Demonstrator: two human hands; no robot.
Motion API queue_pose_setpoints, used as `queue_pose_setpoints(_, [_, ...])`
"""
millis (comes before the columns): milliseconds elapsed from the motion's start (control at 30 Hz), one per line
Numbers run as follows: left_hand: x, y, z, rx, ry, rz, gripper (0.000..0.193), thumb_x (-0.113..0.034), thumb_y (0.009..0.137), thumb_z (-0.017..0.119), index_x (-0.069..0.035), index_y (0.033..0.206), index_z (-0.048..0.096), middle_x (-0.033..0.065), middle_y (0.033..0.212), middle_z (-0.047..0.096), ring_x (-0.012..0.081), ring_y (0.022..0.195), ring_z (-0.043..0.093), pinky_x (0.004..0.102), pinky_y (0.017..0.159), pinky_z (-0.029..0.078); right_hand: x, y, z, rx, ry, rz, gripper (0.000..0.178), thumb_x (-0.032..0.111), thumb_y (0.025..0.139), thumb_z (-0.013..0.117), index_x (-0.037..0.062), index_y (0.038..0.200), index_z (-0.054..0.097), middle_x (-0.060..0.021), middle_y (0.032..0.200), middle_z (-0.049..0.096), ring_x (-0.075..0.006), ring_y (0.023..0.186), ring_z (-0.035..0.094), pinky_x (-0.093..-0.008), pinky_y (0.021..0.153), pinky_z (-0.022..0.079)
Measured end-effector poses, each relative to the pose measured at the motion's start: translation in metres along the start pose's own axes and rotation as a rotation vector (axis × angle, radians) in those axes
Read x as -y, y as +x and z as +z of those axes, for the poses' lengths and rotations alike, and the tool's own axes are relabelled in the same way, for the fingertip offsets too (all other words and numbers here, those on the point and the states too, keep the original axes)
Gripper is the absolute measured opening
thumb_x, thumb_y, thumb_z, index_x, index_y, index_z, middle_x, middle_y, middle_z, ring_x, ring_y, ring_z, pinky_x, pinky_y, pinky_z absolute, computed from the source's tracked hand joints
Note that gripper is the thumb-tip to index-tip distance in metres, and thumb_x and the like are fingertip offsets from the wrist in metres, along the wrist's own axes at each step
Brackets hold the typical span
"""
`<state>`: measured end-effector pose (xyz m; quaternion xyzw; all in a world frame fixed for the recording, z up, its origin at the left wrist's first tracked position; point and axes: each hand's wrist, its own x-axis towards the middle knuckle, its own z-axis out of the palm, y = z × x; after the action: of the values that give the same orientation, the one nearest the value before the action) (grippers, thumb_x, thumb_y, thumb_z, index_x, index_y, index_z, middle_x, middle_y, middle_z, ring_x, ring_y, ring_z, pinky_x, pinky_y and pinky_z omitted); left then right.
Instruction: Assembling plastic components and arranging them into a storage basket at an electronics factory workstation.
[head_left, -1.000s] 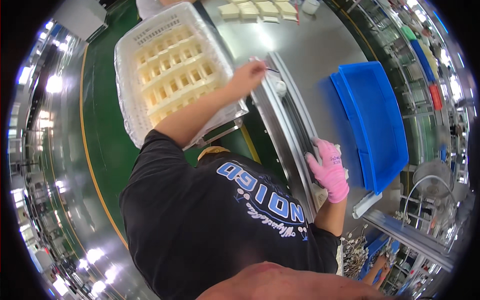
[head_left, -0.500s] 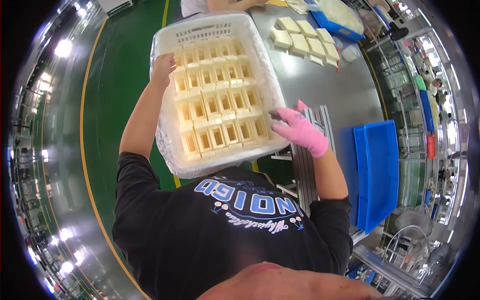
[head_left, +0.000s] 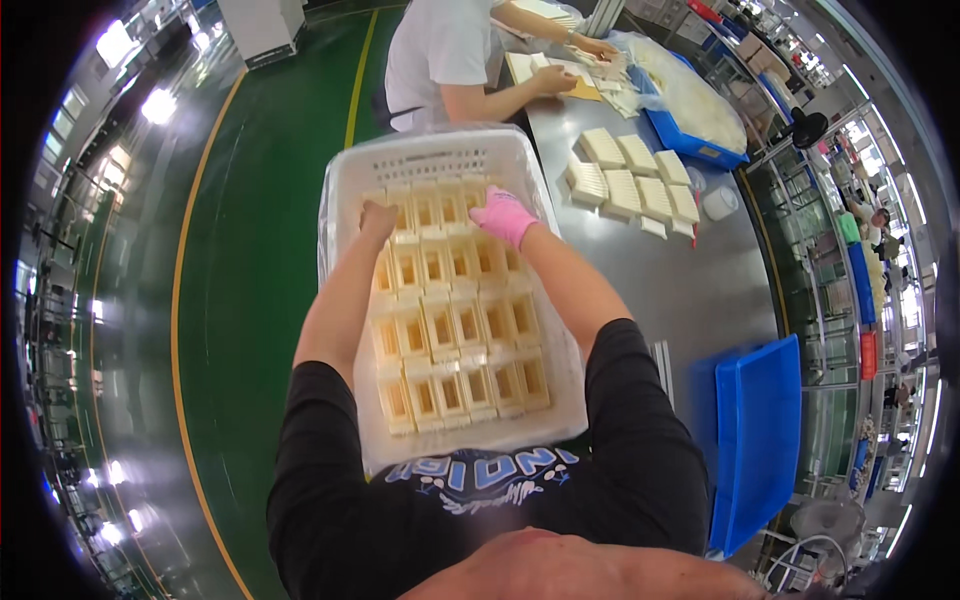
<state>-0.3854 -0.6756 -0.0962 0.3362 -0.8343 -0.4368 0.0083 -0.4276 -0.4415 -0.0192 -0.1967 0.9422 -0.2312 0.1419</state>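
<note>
Both hands (head_left: 378,218) (head_left: 503,214) inside white crate (head_left: 430,160), on cream parts (head_left: 450,330).

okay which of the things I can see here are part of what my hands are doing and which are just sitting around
In hand:
white crate
cream moulded parts filling it
left hand, bare, on the parts
right hand, pink glove, on the parts

Lying about:
blue tray on the steel table
cream pads in rows
co-worker's blue bin

Green floor (head_left: 260,300), steel table (head_left: 660,280)

Crate (head_left: 440,165) base hidden; co-worker's (head_left: 440,50) head cut off.
</note>
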Motion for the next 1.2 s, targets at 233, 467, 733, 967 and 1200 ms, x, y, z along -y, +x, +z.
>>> queue_pose_setpoints(233, [0.011,0.027,0.007,0.139,0.246,0.146,0.063,-0.041,0.075,0.051,0.011,0.110,0.044,0.0270,0.111,0.048,0.0366,0.105,0.047,0.0407,0.089,0.036,0.005,0.051,0.022,0.143,-0.038,0.229,0.046,0.026,0.068,0.055,-0.0066,0.101,0.052,-0.0239,0.106,0.053,-0.0341,0.101,0.051,-0.0352,0.089,0.039])
queue_pose_setpoints(467, [0.005,0.027,0.020,0.200,0.429,-0.029,0.071,-0.058,0.075,0.041,0.004,0.108,0.053,0.0262,0.116,0.046,0.0351,0.110,0.044,0.0375,0.092,0.033,-0.019,0.074,0.058,0.111,0.114,0.251,0.047,0.031,0.065,0.055,-0.0054,0.095,0.058,-0.0247,0.103,0.054,-0.0354,0.095,0.054,-0.0372,0.082,0.042])
queue_pose_setpoints(733, [0.032,0.068,0.038,0.235,-0.078,-0.166,0.081,-0.059,0.066,0.057,0.001,0.119,0.045,0.0222,0.123,0.042,0.0326,0.118,0.037,0.0374,0.096,0.030,-0.054,0.096,0.068,0.255,0.495,0.324,0.054,0.039,0.065,0.061,-0.0018,0.100,0.058,-0.0186,0.106,0.056,-0.0276,0.099,0.053,-0.0359,0.085,0.039])
queue_pose_setpoints(967, [0.032,0.064,0.037,0.290,-0.244,-0.237,0.091,-0.059,0.063,0.061,0.008,0.120,0.039,0.0226,0.127,0.036,0.0335,0.119,0.035,0.0425,0.095,0.030,-0.058,0.088,0.060,0.318,0.703,0.420,0.069,0.041,0.065,0.065,0.0024,0.118,0.047,-0.0175,0.116,0.049,-0.0315,0.104,0.046,-0.0403,0.086,0.036])
queue_pose_setpoints(1200, [0.014,0.047,0.049,0.123,0.095,-0.133,0.093,-0.068,0.061,0.053,0.011,0.108,0.049,0.0254,0.112,0.050,0.0326,0.106,0.049,0.0327,0.088,0.037,-0.051,0.073,0.036,0.419,0.768,0.582,0.085,0.047,0.062,0.064,0.0032,0.128,0.033,-0.0202,0.130,0.033,-0.0328,0.118,0.033,-0.0390,0.096,0.026])
